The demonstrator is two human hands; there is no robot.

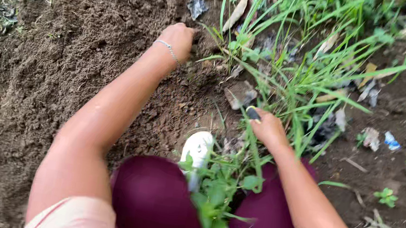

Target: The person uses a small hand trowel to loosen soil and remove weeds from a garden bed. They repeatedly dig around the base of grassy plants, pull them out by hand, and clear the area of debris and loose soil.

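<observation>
head view: one camera, looking down at a person crouched on bare ground.
left hand [177,39]: stretched forward, fingers curled down into the loose soil [77,51]; closed tight, nothing seen inside the fist, so what was gripped could not be told.
bracelet [168,49]: thin silver chain, worn on the left wrist.
right hand [267,128]: closed round a small dark tool [252,113]; only the tool's tip was seen past the fingers, kind not made out.
tool position: held at the base of the grass clump [296,74], just beside a flat stone [240,94].
soil: dark, crumbly, worked bare patch, filling the left and centre of the picture.
grass clump: long green blades, rooted at the right edge of the bare patch, leaning over the right hand.
shoe [198,148]: white, planted between the two arms, near the right hand.
weed [214,197]: leafy green, set between the maroon-clad knees [156,204].
litter [391,141]: small blue-white scrap, lying on the dirt well apart on the right.
</observation>
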